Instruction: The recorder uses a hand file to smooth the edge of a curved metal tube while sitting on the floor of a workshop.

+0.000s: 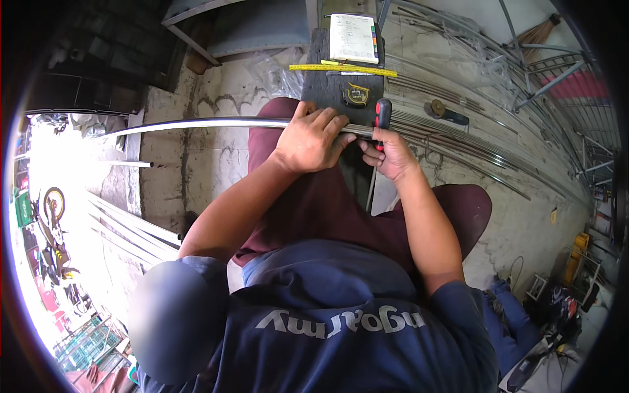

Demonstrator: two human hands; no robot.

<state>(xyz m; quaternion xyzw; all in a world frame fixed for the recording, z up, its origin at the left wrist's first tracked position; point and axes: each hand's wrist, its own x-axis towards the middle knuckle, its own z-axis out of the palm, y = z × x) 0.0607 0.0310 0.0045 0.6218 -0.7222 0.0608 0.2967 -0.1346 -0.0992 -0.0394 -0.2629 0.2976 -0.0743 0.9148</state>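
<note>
My left hand (313, 139) presses down on a long shiny metal tube (196, 124) that lies across a dark bench (321, 78) and over my knee. The tube's right end sits just under my fingers. My right hand (391, 154) grips a tool with a red and black handle (382, 116), held upright against that end of the tube. Both forearms come up from the lower edge over my maroon trousers.
On the bench lie a yellow tape measure (357, 95), a yellow ruler (344, 67) and an open notebook (354, 38). Several thin metal rods (472, 150) cover the concrete floor to the right, more tubes (131, 229) lie at the left. Metal frames (563, 78) stand at the far right.
</note>
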